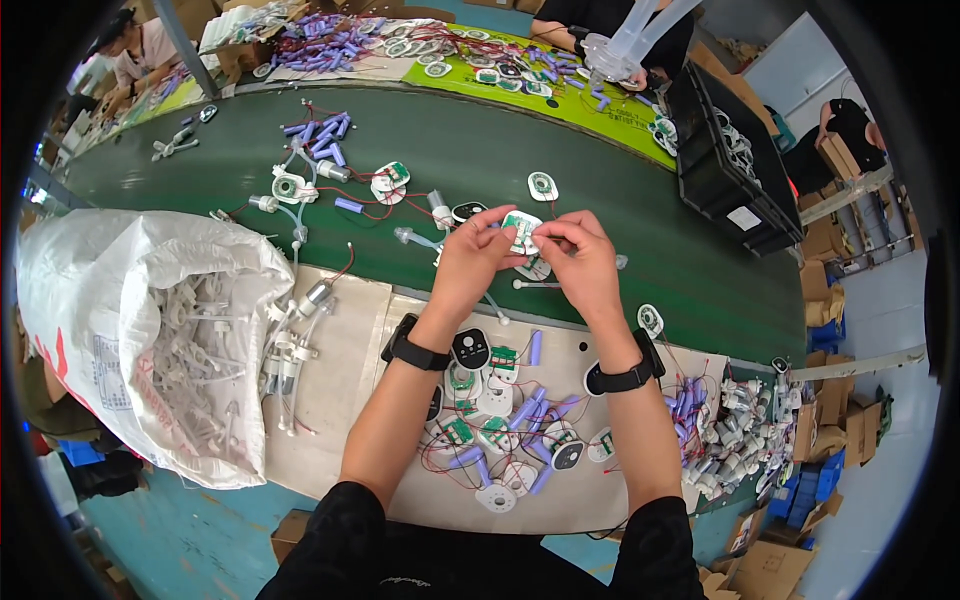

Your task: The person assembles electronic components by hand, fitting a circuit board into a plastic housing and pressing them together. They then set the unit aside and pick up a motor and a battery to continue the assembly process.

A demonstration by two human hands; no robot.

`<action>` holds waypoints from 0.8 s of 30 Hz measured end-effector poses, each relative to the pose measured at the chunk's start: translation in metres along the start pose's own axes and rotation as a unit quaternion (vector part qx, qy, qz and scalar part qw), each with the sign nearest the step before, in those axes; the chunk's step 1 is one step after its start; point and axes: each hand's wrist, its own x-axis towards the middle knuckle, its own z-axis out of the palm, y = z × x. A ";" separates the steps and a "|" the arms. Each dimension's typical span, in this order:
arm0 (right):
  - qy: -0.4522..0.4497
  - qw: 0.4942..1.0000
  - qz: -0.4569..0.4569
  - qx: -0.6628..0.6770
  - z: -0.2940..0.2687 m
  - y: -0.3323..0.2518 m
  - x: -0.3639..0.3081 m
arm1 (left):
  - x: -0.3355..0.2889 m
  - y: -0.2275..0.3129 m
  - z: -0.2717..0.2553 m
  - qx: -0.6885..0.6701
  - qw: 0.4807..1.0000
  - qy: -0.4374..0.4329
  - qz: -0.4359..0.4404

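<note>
Above the green conveyor belt [640, 270], both hands hold a small white plastic cover with a green circuit board [521, 229]. My left hand [470, 258] pinches its left side between thumb and fingers. On its right edge, my right hand [584, 262] has thumb and forefinger pressed together. Another white cover [538, 268] shows just beneath the held one, partly hidden by the hands. A white oval piece with a round green centre [542, 186] lies on the belt beyond them. Between my forearms, several circuit boards, covers and purple battery cells [535, 405] lie tangled in red wires.
A white woven sack [150, 330] of clear plastic fittings stands at left. Small motors [735, 435] are heaped at right. A black crate [725, 160] sits on the belt's far right. Purple cells [325, 135] and wired parts lie along the belt. Other people work across it.
</note>
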 end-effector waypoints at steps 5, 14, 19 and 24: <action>0.002 1.000 0.011 0.023 0.001 -0.005 -0.001 | -0.001 -0.003 0.000 -0.002 0.999 0.013 0.034; -0.004 0.998 0.044 0.038 0.000 -0.007 0.001 | 0.000 -0.006 0.001 0.049 0.997 0.013 0.063; -0.027 0.999 0.032 0.027 0.001 -0.007 0.001 | -0.001 -0.007 -0.001 0.088 0.994 0.027 0.052; 0.013 1.000 0.003 -0.003 0.005 -0.007 0.000 | -0.002 -0.004 0.003 0.041 0.998 0.023 0.037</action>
